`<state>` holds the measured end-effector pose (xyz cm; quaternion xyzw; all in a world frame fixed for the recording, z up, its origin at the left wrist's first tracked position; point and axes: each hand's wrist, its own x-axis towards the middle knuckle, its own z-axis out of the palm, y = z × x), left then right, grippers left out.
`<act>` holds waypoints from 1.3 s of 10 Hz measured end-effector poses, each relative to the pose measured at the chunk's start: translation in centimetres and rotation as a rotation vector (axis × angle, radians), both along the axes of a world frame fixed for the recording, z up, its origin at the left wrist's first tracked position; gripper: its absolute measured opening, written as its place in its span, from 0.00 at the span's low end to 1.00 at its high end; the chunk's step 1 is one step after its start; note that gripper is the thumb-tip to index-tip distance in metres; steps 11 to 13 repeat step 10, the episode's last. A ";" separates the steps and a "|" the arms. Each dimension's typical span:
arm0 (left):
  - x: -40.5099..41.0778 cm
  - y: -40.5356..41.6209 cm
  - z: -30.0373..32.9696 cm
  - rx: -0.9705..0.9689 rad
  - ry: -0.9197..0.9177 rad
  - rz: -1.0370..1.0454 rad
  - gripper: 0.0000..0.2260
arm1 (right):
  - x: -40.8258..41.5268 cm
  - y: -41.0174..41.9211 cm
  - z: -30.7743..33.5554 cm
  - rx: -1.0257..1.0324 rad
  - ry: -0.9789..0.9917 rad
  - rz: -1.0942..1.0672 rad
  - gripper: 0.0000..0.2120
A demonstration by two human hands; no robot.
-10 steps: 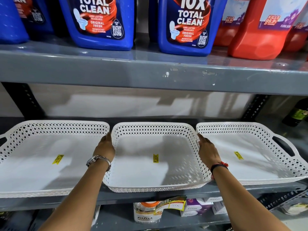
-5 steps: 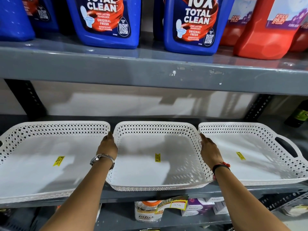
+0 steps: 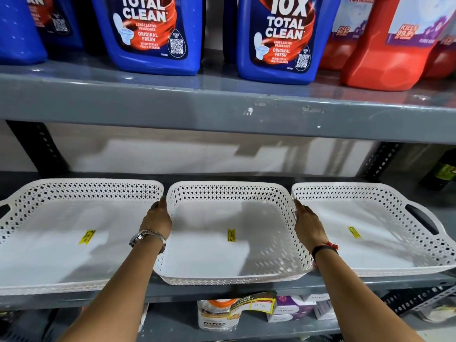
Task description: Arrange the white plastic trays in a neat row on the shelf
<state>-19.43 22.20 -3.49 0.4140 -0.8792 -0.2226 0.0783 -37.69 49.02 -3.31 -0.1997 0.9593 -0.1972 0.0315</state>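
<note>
Three white perforated plastic trays stand side by side on the grey shelf [image 3: 222, 291], each with a yellow sticker inside. The middle tray [image 3: 209, 257] is held at both sides: my left hand [image 3: 156, 219] grips its left rim, in the gap beside the left tray [image 3: 49, 255]. Gripping its right rim is my right hand [image 3: 306, 223], next to the right tray [image 3: 385, 253]. All three trays lie flat. The front edges of the trays hang slightly over the shelf lip.
The shelf above [image 3: 222, 109] carries blue toilet cleaner jugs [image 3: 276, 38] and red jugs [image 3: 389, 45]. A dark bottle [image 3: 444, 171] stands at the far right of the tray shelf. Below are small packs and a jar [image 3: 214, 317].
The middle tray has slid slightly back on the shelf with both hands on its sides. The outer trays stay in place; the view shifted a little.
</note>
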 end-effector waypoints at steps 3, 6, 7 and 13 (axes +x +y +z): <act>0.0 0.2 0.2 0.005 -0.020 -0.015 0.27 | 0.0 0.1 0.1 0.024 0.002 0.016 0.27; -0.1 0.4 0.5 0.034 0.009 0.013 0.25 | 0.0 0.0 0.2 0.024 -0.010 0.019 0.27; -0.1 0.3 0.5 0.045 0.008 0.012 0.25 | 0.1 0.0 0.3 0.036 -0.018 0.020 0.27; 0.8 0.3 2.4 -0.145 -0.171 -0.038 0.25 | 1.0 -0.3 1.6 0.206 0.128 -0.023 0.26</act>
